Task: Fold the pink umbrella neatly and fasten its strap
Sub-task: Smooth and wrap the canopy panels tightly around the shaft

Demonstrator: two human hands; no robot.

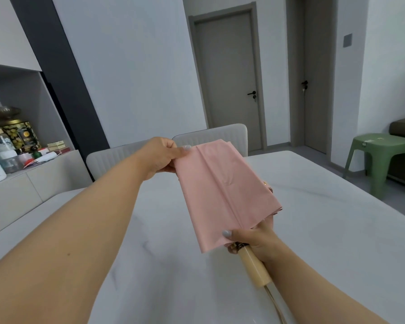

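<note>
From my head view, I hold the pink umbrella [222, 195] in the air above the white table [337, 230], its canopy pulled into flat pleats that slant from upper left to lower right. My left hand [160, 157] pinches the far top edge of the fabric between thumb and fingers [185, 148]. My right hand [253, 237] grips the canopy's near end just above the cream handle [255, 267], thumb pressed on top; 2 pale chairs [211, 136] stand behind the table.
</note>
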